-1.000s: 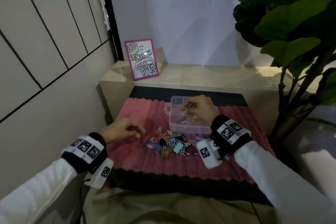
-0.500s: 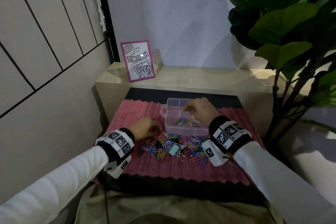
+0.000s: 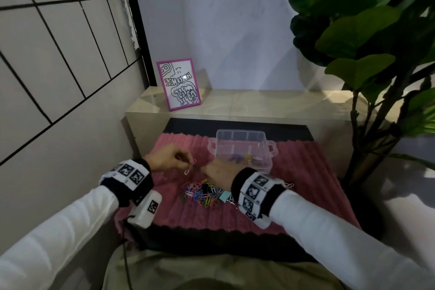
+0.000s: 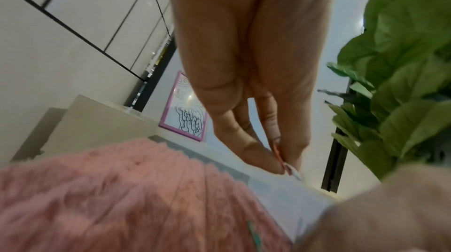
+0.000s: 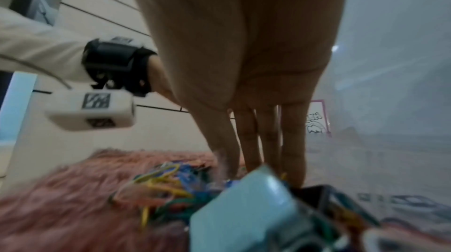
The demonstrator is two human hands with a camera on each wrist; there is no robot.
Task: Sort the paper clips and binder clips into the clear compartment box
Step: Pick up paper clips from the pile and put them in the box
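Observation:
A heap of coloured paper clips (image 3: pixel 200 194) lies on the pink rug, with a teal binder clip (image 3: pixel 225 195) at its right side. Behind it stands the clear compartment box (image 3: pixel 267 148), open, with several clips in its near cell. My left hand (image 3: pixel 188 162) is raised left of the heap and pinches a pink paper clip (image 3: pixel 194 162) with a white one hanging below; the left wrist view shows the pinch (image 4: pixel 284 161). My right hand (image 3: pixel 207 169) reaches down with straight fingers (image 5: pixel 292 150) onto the heap's far edge, just behind the teal binder clip (image 5: pixel 244 215).
The pink ribbed rug (image 3: pixel 306 172) lies over a black mat. A beige ledge behind it carries a pink-framed drawing (image 3: pixel 180 86). A large potted plant (image 3: pixel 367 54) stands close on the right, and a tiled wall on the left. A stray clip (image 3: pixel 289 185) lies by my right wrist.
My right hand has come back from the box to the heap. My left hand has lifted linked clips off the heap's left side.

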